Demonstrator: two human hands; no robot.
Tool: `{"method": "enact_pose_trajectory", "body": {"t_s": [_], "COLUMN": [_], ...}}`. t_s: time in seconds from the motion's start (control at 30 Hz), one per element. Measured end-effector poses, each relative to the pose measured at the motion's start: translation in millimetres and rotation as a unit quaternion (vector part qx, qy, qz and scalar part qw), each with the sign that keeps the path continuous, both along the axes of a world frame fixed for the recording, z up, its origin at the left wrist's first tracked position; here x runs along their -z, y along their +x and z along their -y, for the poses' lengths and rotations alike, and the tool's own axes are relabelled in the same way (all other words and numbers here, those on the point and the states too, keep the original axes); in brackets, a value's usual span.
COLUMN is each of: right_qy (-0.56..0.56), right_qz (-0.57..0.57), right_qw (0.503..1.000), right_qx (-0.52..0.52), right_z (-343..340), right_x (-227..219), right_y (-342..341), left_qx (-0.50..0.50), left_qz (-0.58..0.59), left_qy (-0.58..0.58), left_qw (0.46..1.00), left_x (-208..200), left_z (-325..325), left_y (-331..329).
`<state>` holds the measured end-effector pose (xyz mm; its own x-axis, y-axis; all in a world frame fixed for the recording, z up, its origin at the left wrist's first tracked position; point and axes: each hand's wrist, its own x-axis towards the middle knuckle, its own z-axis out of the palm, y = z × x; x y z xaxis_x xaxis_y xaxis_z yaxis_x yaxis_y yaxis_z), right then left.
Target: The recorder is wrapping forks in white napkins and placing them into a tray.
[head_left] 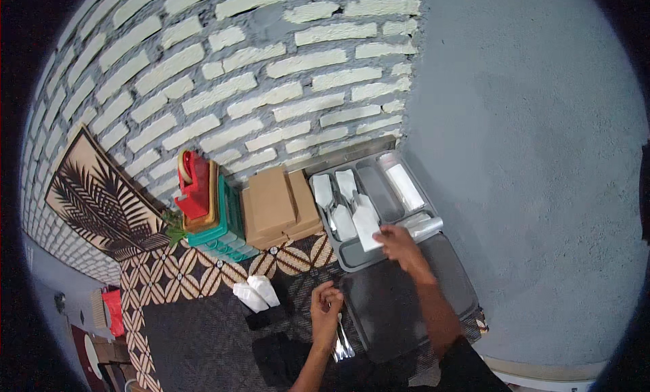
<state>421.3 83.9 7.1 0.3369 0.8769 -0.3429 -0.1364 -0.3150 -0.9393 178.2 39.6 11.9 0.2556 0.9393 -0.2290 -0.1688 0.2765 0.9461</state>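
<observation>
Right hand (401, 248): a white napkin (367, 223) is pinched by its near end.
Napkin: held at the grey tray (352, 256), left of the clear roll (428, 228).
Left hand (326, 304): fingers loosely curled near cutlery (343, 341); whether anything is gripped cannot be told.

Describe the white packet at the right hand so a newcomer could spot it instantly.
Below the white brick wall sits a grey compartment tray. White-wrapped packets lie in its left half; the wanted packet lies closest to its front edge. Only this one has the right hand at its lower right corner.
</observation>
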Motion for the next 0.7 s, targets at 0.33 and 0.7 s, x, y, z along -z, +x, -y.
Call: {"method": "enact_pose_trajectory", "body": {"t_s": [0.33,0.7], "right_qy": [-0.070,0.055], "right_qz": [0.043,0.470], "right_qw": [0.997,0.880], "right_qx": [0.007,0.048], "right_z": [-92.9,-91.3], "right_x": [76.0,77.7], "right_y": [58.4,19.7], "left_qx": [-0.122,-0.141], "left_qz": [0.028,0.028], "left_qy": [-0.050,-0.072], "left_qw": [0.991,0.987], "left_x": [24.7,30.9], "left_z": [1.0,-5.2], "left_y": [-22.7,-31.8]}}
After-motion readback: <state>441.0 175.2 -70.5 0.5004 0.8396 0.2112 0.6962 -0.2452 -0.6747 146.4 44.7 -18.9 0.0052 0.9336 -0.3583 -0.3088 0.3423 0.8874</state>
